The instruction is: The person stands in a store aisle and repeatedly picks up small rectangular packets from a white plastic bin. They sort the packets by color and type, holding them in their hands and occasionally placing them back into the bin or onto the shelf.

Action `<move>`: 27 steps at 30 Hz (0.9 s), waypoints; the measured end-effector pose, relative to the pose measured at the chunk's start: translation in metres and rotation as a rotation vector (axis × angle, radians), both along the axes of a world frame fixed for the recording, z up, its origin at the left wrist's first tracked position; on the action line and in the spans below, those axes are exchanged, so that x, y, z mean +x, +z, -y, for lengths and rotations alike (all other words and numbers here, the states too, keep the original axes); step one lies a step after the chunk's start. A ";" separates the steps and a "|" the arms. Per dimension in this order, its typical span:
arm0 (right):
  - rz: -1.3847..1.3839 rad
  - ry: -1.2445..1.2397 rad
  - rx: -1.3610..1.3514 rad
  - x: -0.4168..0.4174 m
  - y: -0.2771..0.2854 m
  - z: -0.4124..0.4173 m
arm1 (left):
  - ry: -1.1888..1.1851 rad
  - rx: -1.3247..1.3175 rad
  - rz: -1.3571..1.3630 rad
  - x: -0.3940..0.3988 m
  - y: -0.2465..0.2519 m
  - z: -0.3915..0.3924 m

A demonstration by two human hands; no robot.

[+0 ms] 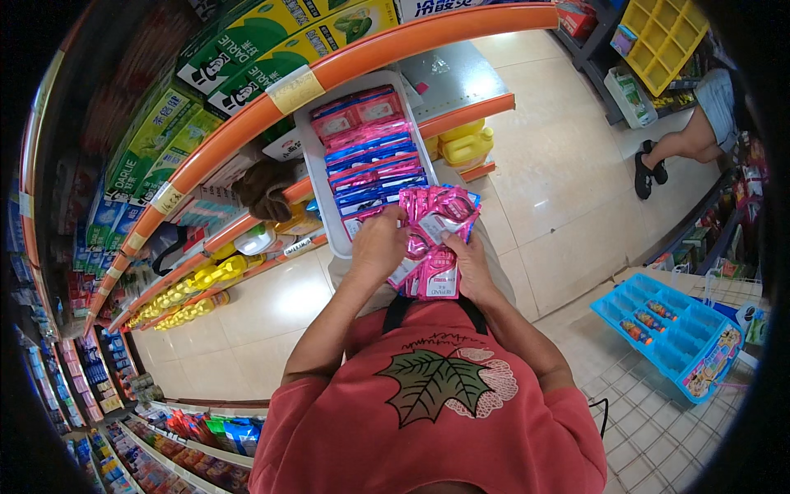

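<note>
A fan of pink foil sachets (441, 281) is spread in front of my waist, with a little blue showing at its edges. My right hand (474, 262) grips the fan from the right, thumb pressed on the front sachets. At the fan's left edge, my left hand (378, 244) has its fingers curled and pinched on a pink sachet (415, 247); its fingertips are partly hidden. Just beyond my hands, a white plastic bin (321, 204) holds rows of upright pink and blue sachets (373, 154). Its near right corner is covered by the fan.
Orange-edged shelving (364, 46) curves over the bin, carrying green Darlie toothpaste boxes (231, 68). Yellow bottles (466, 145) stand low behind it. To the right are a blue compartment tray (663, 327) on a wire grid (629, 395) and another person's leg (682, 133).
</note>
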State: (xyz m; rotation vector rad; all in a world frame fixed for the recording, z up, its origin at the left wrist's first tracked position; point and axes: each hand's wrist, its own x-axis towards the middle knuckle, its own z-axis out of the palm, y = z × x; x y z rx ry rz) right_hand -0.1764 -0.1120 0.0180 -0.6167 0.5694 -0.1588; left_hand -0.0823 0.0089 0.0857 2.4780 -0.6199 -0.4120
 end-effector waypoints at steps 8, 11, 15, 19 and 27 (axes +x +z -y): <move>0.015 0.056 -0.042 0.000 0.004 0.001 | 0.010 -0.116 -0.214 0.006 0.005 -0.005; 0.006 0.046 -0.041 0.000 0.003 0.000 | -0.035 -0.196 -0.235 0.008 -0.010 -0.003; 0.042 0.084 -0.034 -0.002 0.003 0.003 | -0.011 -0.386 -0.318 0.012 -0.006 -0.001; 0.052 0.061 -0.059 -0.001 0.002 0.001 | 0.160 -0.599 -0.211 0.038 -0.006 -0.020; 0.018 0.113 -0.048 -0.001 0.009 0.003 | 0.095 -0.081 0.033 0.062 -0.015 -0.041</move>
